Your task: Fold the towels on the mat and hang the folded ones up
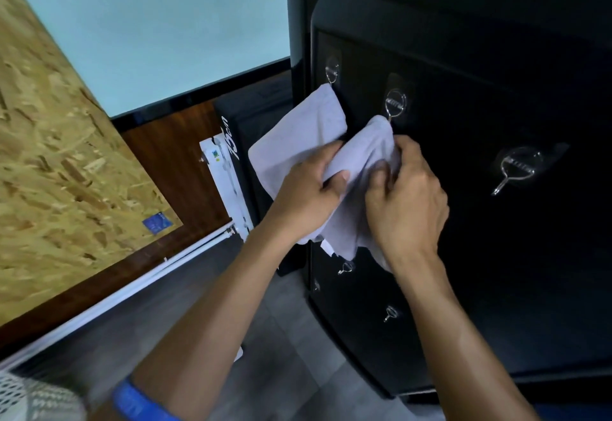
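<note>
Two pale grey towels hang against a black cabinet front (463, 228). The left towel (298, 135) hangs from the upper left metal hook (332, 71). The second towel (367, 149) has its top corner at the middle hook (395, 104). My left hand (308, 195) grips this second towel from the left, thumb on its front. My right hand (405, 195) pinches the same towel at its right edge, just below the hook. Whether the towel's loop sits on the hook is hidden by the cloth.
A third hook (516, 168) is bare at the right, and several smaller hooks (390, 314) sit lower on the cabinet. An OSB board (56, 142) leans at the left. A white pipe (132, 288) runs along the floor. Grey floor lies below.
</note>
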